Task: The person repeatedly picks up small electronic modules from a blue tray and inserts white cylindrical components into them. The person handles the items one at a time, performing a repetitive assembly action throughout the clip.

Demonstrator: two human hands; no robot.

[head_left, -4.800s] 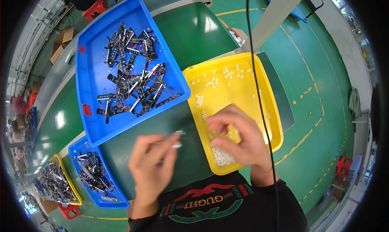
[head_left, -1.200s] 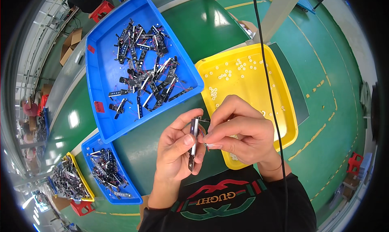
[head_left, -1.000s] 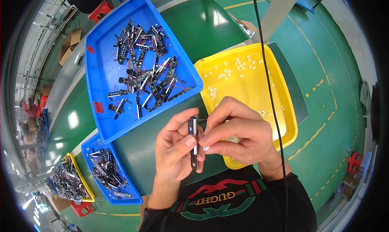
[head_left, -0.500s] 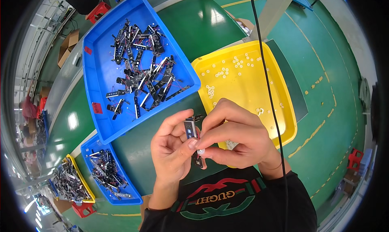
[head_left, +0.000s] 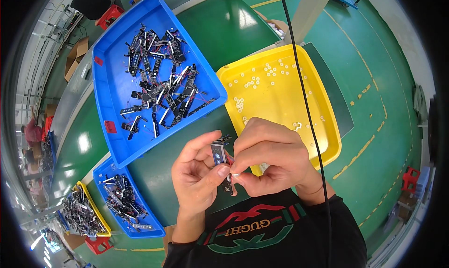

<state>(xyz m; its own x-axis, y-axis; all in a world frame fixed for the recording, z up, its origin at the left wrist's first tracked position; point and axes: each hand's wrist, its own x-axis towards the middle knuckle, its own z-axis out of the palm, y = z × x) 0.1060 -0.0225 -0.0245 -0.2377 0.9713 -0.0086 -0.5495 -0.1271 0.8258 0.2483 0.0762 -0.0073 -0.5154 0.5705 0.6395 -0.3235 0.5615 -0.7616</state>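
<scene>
My left hand is closed around a slim black electronic module with a silver-edged face and small lit spots. It holds the module upright, thumb against its near side. My right hand is pinched at the module's right side, with a small white piece at its thumb and fingertip. Red wire shows beside that pinch. Whether the white piece touches the module is hidden by the fingers. Beyond the hands, a yellow tray bears many small white rings.
A big blue tray of similar wired modules stands at far left. Nearer left are a smaller blue bin and a yellow bin, both filled with modules. A black cable hangs across the view. Someone sits by a red stool.
My right fingertips have shifted slightly at the module's side, and less of the white piece shows between them. The view has moved a little; my left hand keeps its hold.
</scene>
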